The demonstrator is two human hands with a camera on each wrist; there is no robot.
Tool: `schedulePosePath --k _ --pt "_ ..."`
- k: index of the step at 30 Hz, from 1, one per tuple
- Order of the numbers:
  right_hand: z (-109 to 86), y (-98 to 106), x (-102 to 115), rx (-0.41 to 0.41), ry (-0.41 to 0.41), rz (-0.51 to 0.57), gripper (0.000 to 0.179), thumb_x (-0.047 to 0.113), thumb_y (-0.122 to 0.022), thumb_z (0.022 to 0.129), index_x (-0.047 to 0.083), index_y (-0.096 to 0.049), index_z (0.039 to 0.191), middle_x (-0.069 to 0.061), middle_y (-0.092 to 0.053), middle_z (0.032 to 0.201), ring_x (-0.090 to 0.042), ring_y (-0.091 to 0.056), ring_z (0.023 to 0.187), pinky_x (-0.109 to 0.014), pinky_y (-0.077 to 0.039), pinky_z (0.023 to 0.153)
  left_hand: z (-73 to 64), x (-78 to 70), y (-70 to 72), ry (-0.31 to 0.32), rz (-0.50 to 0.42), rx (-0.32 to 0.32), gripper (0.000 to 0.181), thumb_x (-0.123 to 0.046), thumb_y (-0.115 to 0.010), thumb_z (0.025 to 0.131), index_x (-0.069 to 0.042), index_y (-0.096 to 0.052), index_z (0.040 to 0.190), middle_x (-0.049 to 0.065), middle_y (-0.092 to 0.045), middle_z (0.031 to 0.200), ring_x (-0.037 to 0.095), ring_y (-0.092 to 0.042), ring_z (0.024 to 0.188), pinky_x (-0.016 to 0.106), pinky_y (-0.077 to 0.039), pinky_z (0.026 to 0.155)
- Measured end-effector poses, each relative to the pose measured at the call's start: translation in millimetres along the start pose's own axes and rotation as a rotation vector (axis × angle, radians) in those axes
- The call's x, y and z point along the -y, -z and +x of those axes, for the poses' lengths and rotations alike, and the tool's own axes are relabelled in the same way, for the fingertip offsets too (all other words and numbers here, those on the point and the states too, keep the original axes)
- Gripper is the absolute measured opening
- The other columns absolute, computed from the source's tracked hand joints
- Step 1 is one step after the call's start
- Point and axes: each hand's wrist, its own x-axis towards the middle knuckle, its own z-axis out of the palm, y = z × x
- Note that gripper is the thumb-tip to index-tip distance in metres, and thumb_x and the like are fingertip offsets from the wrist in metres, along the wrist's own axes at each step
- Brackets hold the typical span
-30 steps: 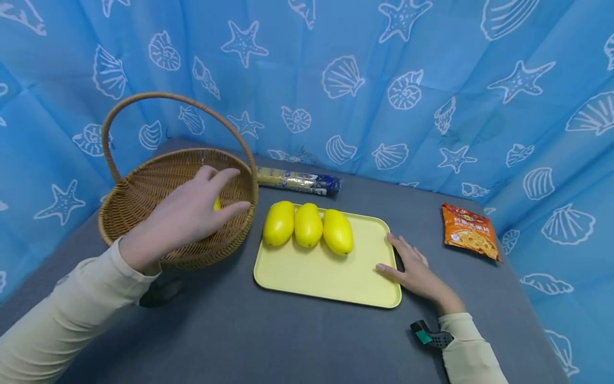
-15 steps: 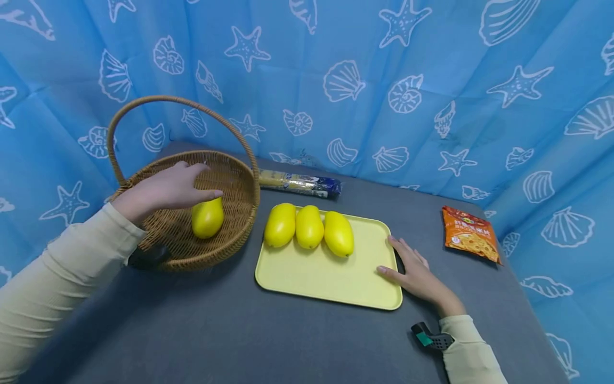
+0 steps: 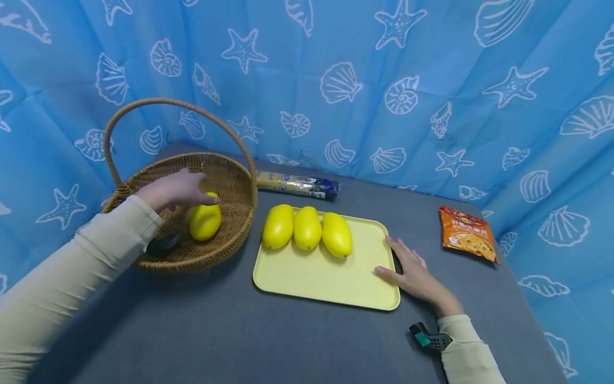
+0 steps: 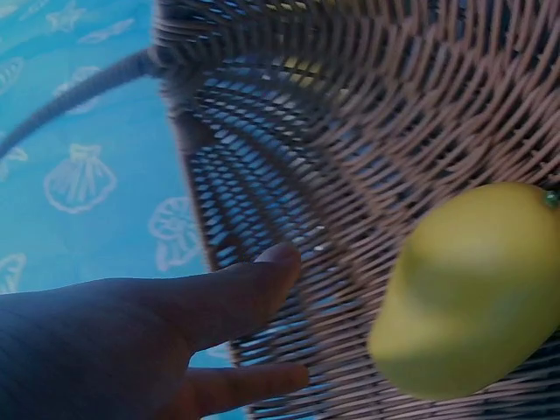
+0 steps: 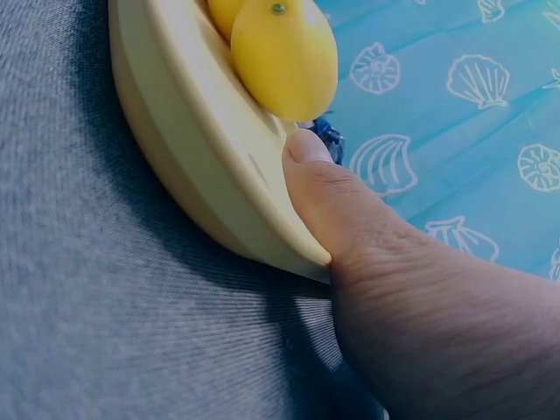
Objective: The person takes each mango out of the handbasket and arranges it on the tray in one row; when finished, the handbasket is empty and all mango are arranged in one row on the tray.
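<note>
A yellow mango [image 3: 205, 224] lies in the wicker basket [image 3: 238, 194] at the left. My left hand [image 3: 175, 191] reaches into the basket, its thumb just above that mango in the head view. The left wrist view shows the thumb and a finger apart from the mango [image 4: 472, 293], with nothing held. Side by side along the far part of the pale yellow tray [image 3: 307, 274] lie three more mangoes [image 3: 307, 228]. My right hand [image 3: 416, 274] rests at the tray's right edge, thumb over the rim [image 5: 324, 192]; its other fingers are partly hidden.
A long clear packet [image 3: 297, 184] with a dark blue end lies behind the tray, beside the basket. An orange snack bag [image 3: 469, 234] is at the far right. The basket's tall handle [image 3: 179, 102] arches above the left arm. A blue curtain [image 3: 355, 64] hangs behind.
My left hand has moved down and left from the basket's right side, further into it, uncovering the mango there. The right hand and the tray stay where they were.
</note>
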Motion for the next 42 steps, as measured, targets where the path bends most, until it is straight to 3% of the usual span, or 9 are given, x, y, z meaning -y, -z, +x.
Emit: schedulePosePath --k 8,13,21,27,34,42 --pt "3.3 -3 -2 0.004 -0.012 0.007 0.091 0.055 -0.059 0.088 0.015 -0.013 0.155 -0.018 -0.014 0.159 -0.042 -0.006 0.145 -0.068 -0.001 0.107 9.2 6.8 -11.8 0.007 -0.061 0.092 0.090 -0.047 -0.062 0.089 0.005 -0.019 0.148 0.035 -0.031 0.138 0.044 -0.055 0.106 0.047 -0.055 0.072" --pt "2.8 -1 -1 0.006 -0.009 0.004 0.091 0.054 -0.059 0.088 0.013 -0.012 0.155 -0.019 -0.013 0.158 -0.042 -0.006 0.145 -0.067 -0.001 0.107 12.0 5.7 -16.3 0.007 -0.033 0.071 0.086 -0.043 -0.065 0.088 0.003 -0.024 0.147 0.035 -0.032 0.134 0.039 -0.055 0.100 0.042 -0.054 0.066" --pt "1.7 -1 1 0.005 -0.005 0.003 0.091 0.055 -0.059 0.088 0.013 -0.013 0.155 -0.019 -0.014 0.158 -0.043 -0.006 0.144 -0.067 -0.001 0.108 16.5 4.3 -24.2 -0.008 -0.035 0.040 0.077 -0.025 -0.068 0.087 0.003 -0.026 0.146 0.031 -0.045 0.120 0.035 -0.057 0.092 0.037 -0.055 0.062" --pt "1.5 -1 0 0.000 -0.003 0.006 0.090 0.054 -0.059 0.089 0.013 -0.013 0.155 -0.019 -0.014 0.158 -0.043 -0.006 0.144 -0.068 -0.002 0.107 15.6 2.6 -25.3 -0.024 -0.037 0.053 0.077 -0.025 -0.069 0.086 0.002 -0.028 0.145 0.031 -0.045 0.120 0.038 -0.056 0.097 0.040 -0.055 0.066" --pt "3.3 -1 -1 0.008 0.001 0.013 0.090 0.054 -0.059 0.089 0.014 -0.013 0.155 -0.018 -0.014 0.159 -0.041 -0.006 0.145 -0.067 -0.002 0.108 18.8 5.3 -30.2 -0.031 0.068 -0.017 0.084 -0.031 -0.075 0.081 0.004 -0.031 0.144 0.037 -0.040 0.123 0.043 -0.052 0.102 0.046 -0.049 0.074" --pt "3.0 -2 -3 0.008 -0.003 0.013 0.090 0.054 -0.059 0.089 0.015 -0.013 0.155 -0.018 -0.014 0.159 -0.042 -0.006 0.145 -0.068 -0.002 0.107 20.1 4.7 -29.8 -0.026 0.066 -0.015 0.084 -0.029 -0.075 0.081 0.002 -0.031 0.145 0.038 -0.035 0.127 0.046 -0.049 0.106 0.052 -0.047 0.080"
